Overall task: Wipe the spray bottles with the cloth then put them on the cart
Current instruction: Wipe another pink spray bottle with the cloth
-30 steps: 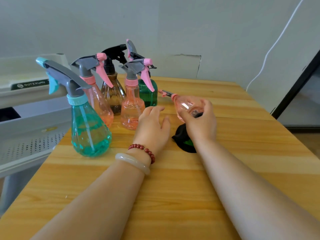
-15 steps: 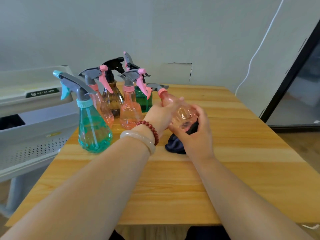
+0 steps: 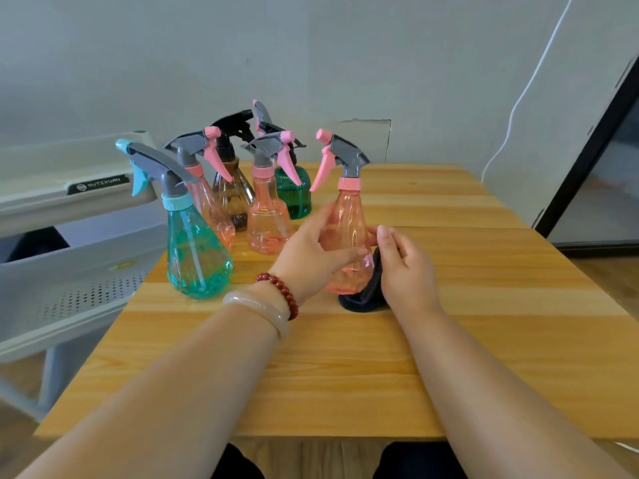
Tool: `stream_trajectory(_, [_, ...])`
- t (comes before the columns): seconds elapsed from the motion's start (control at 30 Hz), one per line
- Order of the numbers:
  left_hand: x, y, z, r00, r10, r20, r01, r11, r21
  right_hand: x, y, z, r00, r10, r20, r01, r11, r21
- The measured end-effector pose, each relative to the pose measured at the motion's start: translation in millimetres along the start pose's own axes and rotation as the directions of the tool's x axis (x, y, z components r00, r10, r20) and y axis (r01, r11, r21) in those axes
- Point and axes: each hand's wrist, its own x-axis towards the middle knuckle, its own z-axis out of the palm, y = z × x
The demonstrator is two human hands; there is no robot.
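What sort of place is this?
Probably a plain workroom or office: a light wooden table by a bare grey wall, a white perforated metal cart beside it, and a black-framed glass door.

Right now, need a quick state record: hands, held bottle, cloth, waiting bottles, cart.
left hand: grips held pink spray bottle round its body
right hand: holds dark cloth against that bottle's lower side
held bottle: upright, nozzle pointing left
waiting on table: teal spray bottle, rear pink spray bottle, brown spray bottle, middle pink spray bottle, green spray bottle
cart: left of table
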Motion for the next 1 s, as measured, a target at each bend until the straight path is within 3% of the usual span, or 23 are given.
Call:
stream_trajectory(0.1, [-6, -4, -6, 0.999, 0.047, 0.000, -0.047, 0.992, 0.115, 2, 1, 0, 1.000, -0.009, -0.014, 0.008, 0.999, -0.042])
stream_trajectory(0.3, [-13, -16, -18, 0.999, 0.050, -0.014, -0.048, 0.994, 0.098, 6, 2, 0, 0.981, -0.116, -0.155, 0.094, 0.985, -0.144])
stream_trajectory(0.43, [-16, -17, -22, 0.998, 0.063, -0.018, -0.061, 0.991, 0.119, 6, -2, -4, 0.958, -0.074, -0.277, 0.048, 0.994, -0.099])
stream_trajectory(0.6, [-19, -17, -21, 0.997, 0.070, -0.044, -0.070, 0.998, 0.007, 4, -11, 6, 0.967, -0.084, -0.240, 0.063, 0.994, -0.092])
stream_trajectory(0.8, [-31, -2, -31, 0.951, 0.104, -0.292, -0.152, 0.978, -0.144, 21, -39, 13, 0.950, -0.175, -0.258, 0.148, 0.982, -0.120])
stream_trajectory(1.0, [-15, 26, -44, 0.938, 0.168, -0.305, -0.181, 0.983, -0.016, 49, -80, 12, 0.926, -0.216, -0.310, 0.207, 0.976, -0.061])
